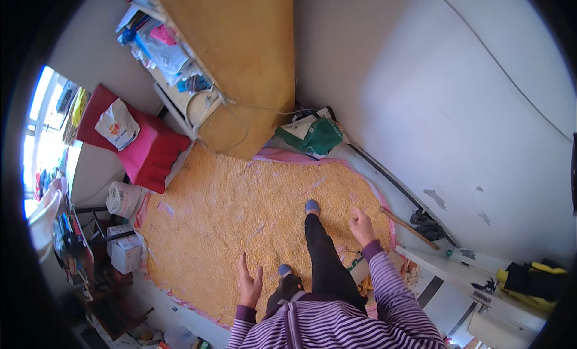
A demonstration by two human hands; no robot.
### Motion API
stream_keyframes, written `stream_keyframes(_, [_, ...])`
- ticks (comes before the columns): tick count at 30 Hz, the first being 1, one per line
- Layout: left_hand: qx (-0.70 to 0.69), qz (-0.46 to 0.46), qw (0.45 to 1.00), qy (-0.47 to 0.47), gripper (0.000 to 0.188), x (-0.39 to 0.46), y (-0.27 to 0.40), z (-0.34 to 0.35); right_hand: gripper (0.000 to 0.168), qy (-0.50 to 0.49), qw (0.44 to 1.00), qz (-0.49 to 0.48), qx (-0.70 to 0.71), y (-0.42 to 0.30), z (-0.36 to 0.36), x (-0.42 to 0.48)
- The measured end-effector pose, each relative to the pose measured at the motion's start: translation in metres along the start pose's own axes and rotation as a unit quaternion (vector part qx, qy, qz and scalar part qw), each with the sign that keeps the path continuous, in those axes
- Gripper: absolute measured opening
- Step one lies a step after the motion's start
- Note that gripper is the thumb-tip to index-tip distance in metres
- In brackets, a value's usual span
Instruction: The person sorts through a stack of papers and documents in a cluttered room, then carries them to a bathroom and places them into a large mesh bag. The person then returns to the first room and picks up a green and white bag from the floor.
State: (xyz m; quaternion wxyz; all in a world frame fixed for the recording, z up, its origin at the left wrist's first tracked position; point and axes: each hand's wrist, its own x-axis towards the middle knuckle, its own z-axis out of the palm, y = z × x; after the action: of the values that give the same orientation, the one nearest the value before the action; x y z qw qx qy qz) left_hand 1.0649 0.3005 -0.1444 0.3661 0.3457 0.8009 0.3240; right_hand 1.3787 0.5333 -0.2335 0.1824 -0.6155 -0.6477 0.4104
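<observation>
My left hand (249, 280) is held above a wide layer of yellow grain (212, 213), with its thumb and fingers apart and nothing in it. On the right, my right hand (362, 226) is also over the grain, its fingers curled; whether they are fully closed cannot be told, and no held thing shows. The grain, which looks like corn kernels, lies on a pink sheet (383, 200) whose edge shows around it. My feet, in blue shoes (312, 205), stand in the grain. A wooden stick (410, 228) lies across the sheet's right edge.
A red-covered chair (144, 146) with a white bag (118, 125) stands at the left, near a white sack (124, 199) and white boxes (126, 252). A wooden cabinet (252, 56) is ahead, with a green bag (320, 137) by the wall. Cardboard (360, 270) lies beside my leg.
</observation>
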Motion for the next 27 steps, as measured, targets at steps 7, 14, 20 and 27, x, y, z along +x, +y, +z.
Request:
stream_keyframes(7, [0.032, -0.085, 0.995, -0.038, 0.066, 0.053, -0.003, 0.055, 0.061, 0.017, 0.993, -0.104, -0.059, 0.021, 0.061, 0.279])
stream_keyframes(14, [0.0, -0.175, 0.98, -0.094, 0.061, 0.085, -0.023, 0.077, 0.062, -0.09, 0.981, -0.004, -0.169, 0.019, 0.135, 0.436])
stream_keyframes(20, [0.019, -0.209, 0.966, -0.147, 0.057, 0.177, -0.062, 0.112, 0.037, 0.02, 0.994, -0.035, -0.1, 0.095, 0.184, 0.426])
stream_keyframes(27, [-0.231, -0.271, 0.923, -0.148, 0.062, 0.206, -0.03, 0.119, 0.028, 0.101, 0.992, -0.074, 0.0, 0.053, 0.141, 0.223])
